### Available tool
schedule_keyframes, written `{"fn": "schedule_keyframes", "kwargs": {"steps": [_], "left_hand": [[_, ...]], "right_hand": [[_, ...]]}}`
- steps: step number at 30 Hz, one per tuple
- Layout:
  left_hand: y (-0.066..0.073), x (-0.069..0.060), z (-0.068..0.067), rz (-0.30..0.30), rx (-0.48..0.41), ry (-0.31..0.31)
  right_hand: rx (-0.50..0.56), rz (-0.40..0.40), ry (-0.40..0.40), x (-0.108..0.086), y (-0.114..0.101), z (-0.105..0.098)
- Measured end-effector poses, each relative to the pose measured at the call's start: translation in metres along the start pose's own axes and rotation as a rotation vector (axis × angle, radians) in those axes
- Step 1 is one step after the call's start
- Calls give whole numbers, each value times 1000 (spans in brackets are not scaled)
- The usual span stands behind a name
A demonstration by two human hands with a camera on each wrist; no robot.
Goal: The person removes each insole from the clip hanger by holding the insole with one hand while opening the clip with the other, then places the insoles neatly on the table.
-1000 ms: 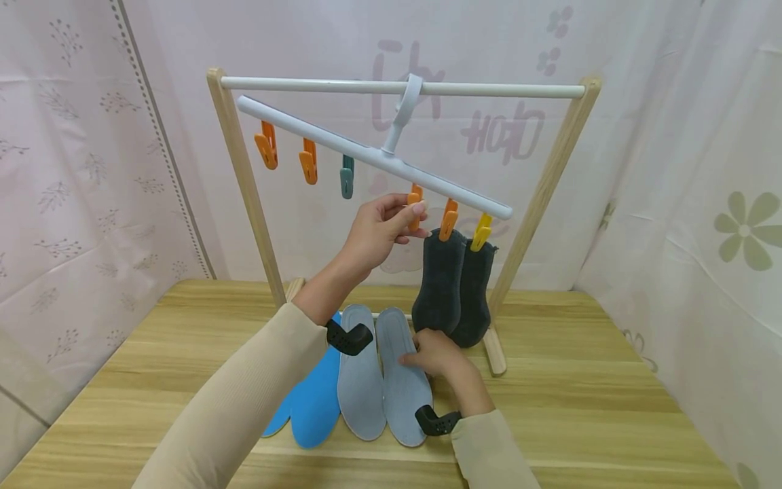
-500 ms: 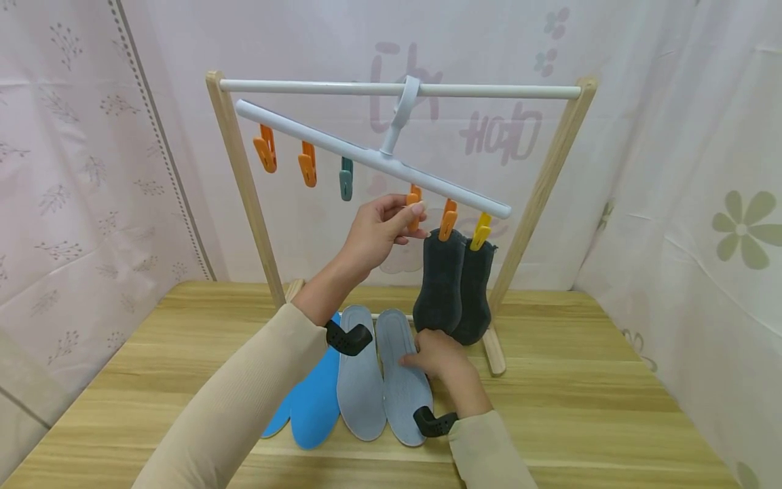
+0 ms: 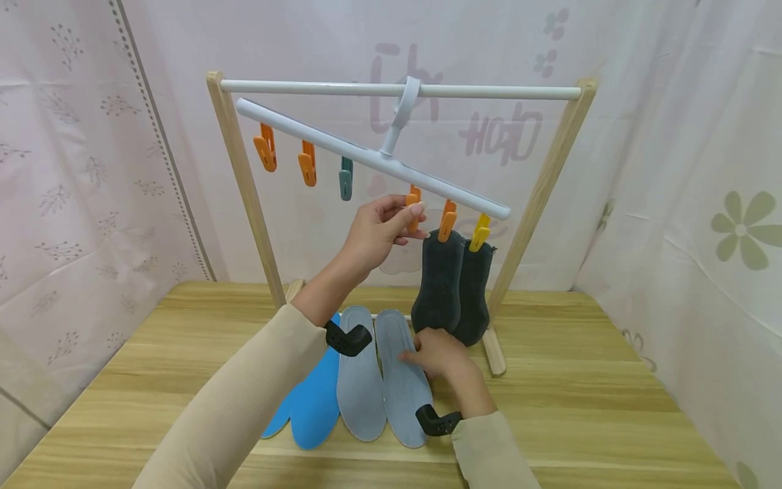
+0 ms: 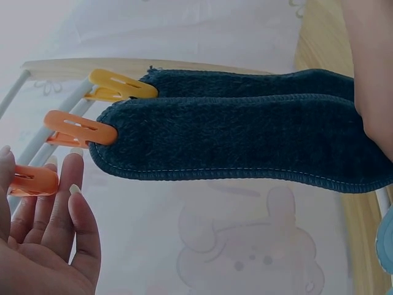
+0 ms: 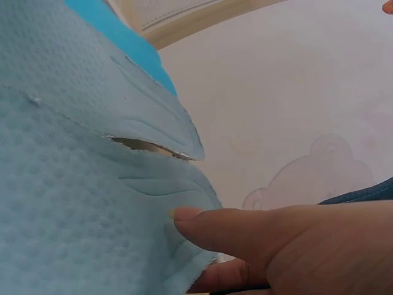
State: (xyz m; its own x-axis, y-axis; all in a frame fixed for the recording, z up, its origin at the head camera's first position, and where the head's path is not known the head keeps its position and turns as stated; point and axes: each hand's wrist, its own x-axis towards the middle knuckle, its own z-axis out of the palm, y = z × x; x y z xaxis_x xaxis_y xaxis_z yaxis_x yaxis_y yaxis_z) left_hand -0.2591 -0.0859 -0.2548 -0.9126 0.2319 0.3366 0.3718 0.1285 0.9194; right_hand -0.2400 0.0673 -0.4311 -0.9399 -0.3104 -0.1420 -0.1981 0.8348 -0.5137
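Orange clip (image 4: 42, 179), grey insole (image 3: 400, 380) still held.

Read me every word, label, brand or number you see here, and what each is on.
"HO", apparently: start of pink lettering on the back curtain; remaining characters unclear.
Pink marks partly behind the hanger, also on the curtain: unreadable.
No text is visible on the grey insoles, dark insoles or orange clips.

Curtain (image 3: 318, 54) carried faint pinkish lettering (image 3: 375, 102) in head view. Right-hand word (image 3: 504, 136) looked like "Hop"; last letter malformed, reading uncertain. Bigger characters (image 3: 387, 48) left of it ran behind the rod (image 3: 501, 90) and hook (image 3: 403, 112); couldn't make those out. Wrist views: nothing legible.
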Motion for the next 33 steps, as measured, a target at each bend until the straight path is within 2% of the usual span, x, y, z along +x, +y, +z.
{"fn": "schedule_keyframes", "kwargs": {"steps": [8, 14, 23, 33], "left_hand": [[0, 0, 0, 0, 4, -2], [0, -1, 1, 4, 6, -3], [0, -3, 1, -12, -5, 6], [2, -3, 1, -4, 11, 9]], "right_hand": [[11, 1, 4, -7, -4, -9], [63, -30, 26, -9, 0, -17], [66, -37, 52, -12, 2, -25], [20, -49, 148, -13, 3, -32]]}}
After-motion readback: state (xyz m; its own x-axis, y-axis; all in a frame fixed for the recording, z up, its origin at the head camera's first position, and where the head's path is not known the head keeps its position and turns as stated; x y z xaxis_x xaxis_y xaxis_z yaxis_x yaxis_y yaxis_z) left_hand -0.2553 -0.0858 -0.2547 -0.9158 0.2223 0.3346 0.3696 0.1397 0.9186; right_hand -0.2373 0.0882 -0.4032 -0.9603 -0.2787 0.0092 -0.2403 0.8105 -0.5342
